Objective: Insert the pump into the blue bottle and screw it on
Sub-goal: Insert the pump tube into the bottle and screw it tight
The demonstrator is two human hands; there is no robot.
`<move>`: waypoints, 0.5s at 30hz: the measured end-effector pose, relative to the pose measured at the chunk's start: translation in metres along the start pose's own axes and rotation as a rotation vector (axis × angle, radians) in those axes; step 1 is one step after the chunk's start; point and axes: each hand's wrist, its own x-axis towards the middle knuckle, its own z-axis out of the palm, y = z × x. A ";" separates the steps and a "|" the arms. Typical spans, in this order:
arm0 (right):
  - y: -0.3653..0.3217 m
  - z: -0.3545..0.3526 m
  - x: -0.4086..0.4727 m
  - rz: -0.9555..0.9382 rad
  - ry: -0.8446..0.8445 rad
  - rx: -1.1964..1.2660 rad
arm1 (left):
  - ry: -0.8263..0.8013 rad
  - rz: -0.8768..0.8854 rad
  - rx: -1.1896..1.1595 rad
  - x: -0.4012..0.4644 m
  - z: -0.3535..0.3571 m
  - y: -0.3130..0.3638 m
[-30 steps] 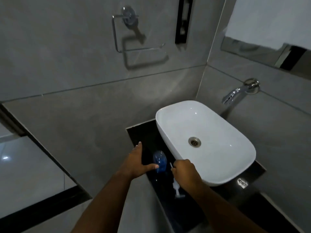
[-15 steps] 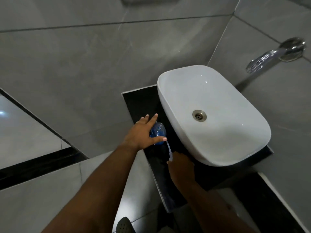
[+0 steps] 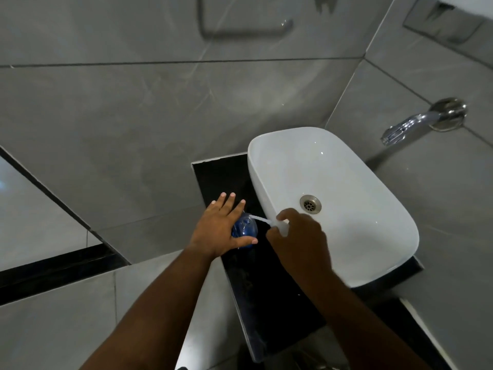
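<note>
The blue bottle [image 3: 245, 229] stands on the black counter [image 3: 269, 297] just left of the white basin. My left hand [image 3: 218, 228] wraps its side, thumb in front, fingers spread behind it. My right hand [image 3: 298, 236] is shut on the white pump [image 3: 281, 227], holding it tilted above the bottle. The pump's thin clear tube [image 3: 260, 219] slants left and its tip reaches the bottle's top. Whether the tip is inside the neck I cannot tell.
A white vessel basin [image 3: 360, 209] with a metal drain sits right of the bottle. A chrome wall tap [image 3: 416, 124] juts out above it. Grey tiled walls stand close behind, with a metal holder [image 3: 240, 33] high up. The counter's front edge drops off at left.
My right hand has lifted the pump off the counter and swung its tube over to the bottle's top. My left hand stays on the bottle. The view has tilted up a little.
</note>
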 end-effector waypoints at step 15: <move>-0.019 -0.023 0.047 -0.301 -0.327 -0.181 | -0.016 -0.004 -0.039 -0.001 0.005 -0.001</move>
